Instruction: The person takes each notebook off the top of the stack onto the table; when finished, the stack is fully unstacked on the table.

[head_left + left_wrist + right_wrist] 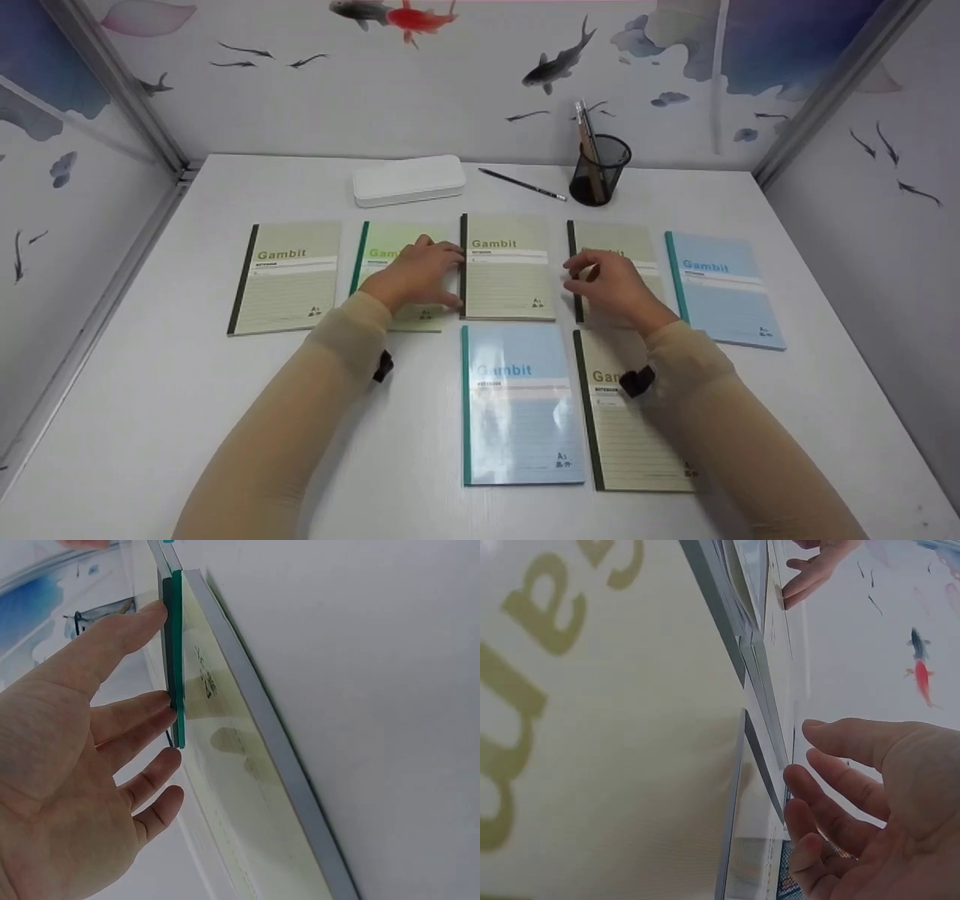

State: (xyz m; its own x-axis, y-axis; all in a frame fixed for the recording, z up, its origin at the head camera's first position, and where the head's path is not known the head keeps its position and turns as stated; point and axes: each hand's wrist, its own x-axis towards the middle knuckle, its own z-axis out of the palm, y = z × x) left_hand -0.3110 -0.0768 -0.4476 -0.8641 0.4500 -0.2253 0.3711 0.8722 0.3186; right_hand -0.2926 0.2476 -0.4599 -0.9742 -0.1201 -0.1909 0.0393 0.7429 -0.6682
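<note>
A beige Gambit notebook (510,289) with a black spine lies at the middle of the back row. The left wrist view shows a green spine (178,652) right against its dark one, so at least two notebooks are stacked there. My left hand (416,274) touches that spine side with thumb and fingertips, above a green notebook (409,322). My right hand (611,285) hovers over another beige notebook (619,238), fingers loosely bent and holding nothing. In the right wrist view, this hand (885,802) is apart from the middle stack's edge (761,682).
More notebooks lie around: a beige one (289,281) at far left, a blue one (724,300) at far right, a blue one (521,427) and a beige one (637,450) in front. Behind are a white case (409,181), a pencil (521,184) and a mesh pen holder (611,169).
</note>
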